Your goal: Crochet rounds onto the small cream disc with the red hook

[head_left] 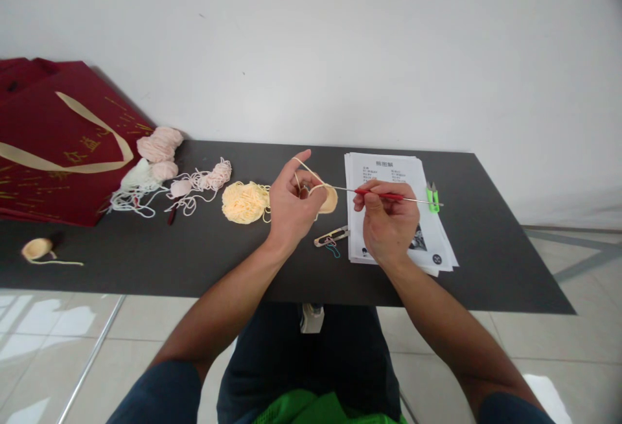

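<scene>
My left hand (296, 202) is closed in a pinch on a pale yellow crochet piece (329, 201), which shows past the thumb. A strand of yellow yarn (311, 170) loops over the raised index finger and runs down to the piece. In my right hand (390, 220) is a crochet hook (386, 195) with a red grip, held like a pen. Its thin metal shaft points left, and the tip meets the yarn at the piece. How the tip sits in the stitches is too small to tell. A yellow yarn ball (245, 203) lies just left of my left hand.
Printed sheets (357, 236) lie under my right hand, with green snips (432, 197) on their right edge. Yellow thread snips (331, 236) sit nearby. Pink yarn (160, 145), white yarn (138, 181), dark red bags (58, 145) and a small crocheted cup (37, 248) are at left.
</scene>
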A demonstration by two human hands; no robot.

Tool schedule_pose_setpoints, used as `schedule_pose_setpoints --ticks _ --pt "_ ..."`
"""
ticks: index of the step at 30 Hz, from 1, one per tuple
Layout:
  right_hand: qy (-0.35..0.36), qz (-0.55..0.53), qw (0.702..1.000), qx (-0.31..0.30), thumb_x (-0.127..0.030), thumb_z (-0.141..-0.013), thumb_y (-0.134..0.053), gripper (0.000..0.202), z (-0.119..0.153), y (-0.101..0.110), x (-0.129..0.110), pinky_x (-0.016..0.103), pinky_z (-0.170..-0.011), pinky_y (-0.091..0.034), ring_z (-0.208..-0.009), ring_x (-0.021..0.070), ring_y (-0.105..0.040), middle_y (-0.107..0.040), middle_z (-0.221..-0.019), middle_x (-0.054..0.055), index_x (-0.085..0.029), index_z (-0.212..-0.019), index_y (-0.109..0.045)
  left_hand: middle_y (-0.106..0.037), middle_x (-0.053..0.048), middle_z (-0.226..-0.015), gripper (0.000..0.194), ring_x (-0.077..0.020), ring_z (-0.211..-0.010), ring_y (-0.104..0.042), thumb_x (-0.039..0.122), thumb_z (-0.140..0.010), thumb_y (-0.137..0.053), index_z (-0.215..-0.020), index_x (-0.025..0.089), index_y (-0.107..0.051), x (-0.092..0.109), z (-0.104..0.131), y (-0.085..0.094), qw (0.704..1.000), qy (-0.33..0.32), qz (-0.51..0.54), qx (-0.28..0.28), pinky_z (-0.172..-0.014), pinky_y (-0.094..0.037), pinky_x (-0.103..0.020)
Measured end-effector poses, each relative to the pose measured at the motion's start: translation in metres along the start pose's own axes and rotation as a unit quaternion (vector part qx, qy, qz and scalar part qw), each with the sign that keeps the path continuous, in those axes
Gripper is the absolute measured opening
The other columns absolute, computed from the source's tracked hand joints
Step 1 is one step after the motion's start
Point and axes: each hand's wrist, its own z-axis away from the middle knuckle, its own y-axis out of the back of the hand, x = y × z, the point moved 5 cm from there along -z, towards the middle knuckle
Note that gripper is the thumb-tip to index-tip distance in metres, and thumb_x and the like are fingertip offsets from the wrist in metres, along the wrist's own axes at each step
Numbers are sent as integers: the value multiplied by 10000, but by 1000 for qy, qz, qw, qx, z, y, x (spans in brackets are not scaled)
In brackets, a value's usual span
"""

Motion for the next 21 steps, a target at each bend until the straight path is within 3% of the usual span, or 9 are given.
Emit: schedule_pose_setpoints --ticks 7,11,17,21 --pt "64 37 997 6 -192 -838 -812 122 12 -7 -9 332 -595 -659 -679 157 -753 -801 -917 -5 -286 -894 -760 -640 50 -761 530 -106 -651 -563 144 -737 -744 -1252 228 -655 2 2 4 999 -27 -12 38 -633 -454 -240" --pt "78 51 996 -7 -138 -829 -807 200 17 -10 -12 375 -669 -697 -725 174 -776 -822 -960 -10 -324 -904 -814 -659 44 -761 498 -108 -672 -596 165 -747 -777 -1229 221 -662 0 1 5 999 -28 -3 47 -671 -488 -240" --pt "121 121 984 -48 -128 -835 -799 274 19 -11 -14 421 -765 -717 -847 215 -807 -846 -1034 1 -356 -983 -836 -724 39 -787 551 -112 -672 -650 229 -727 -847 -1241 213 -648 -9 -5 6 995 16 77 63 -719 -538 -264" --pt "167 167 967 -99 -98 -849 -777 378 20 -12 -11 430 -834 -695 -958 225 -803 -839 -1118 16 -372 -1107 -811 -737 45 -761 603 -103 -648 -656 221 -685 -892 -1238 195 -654 -15 -6 1 987 62 144 41 -722 -530 -262"
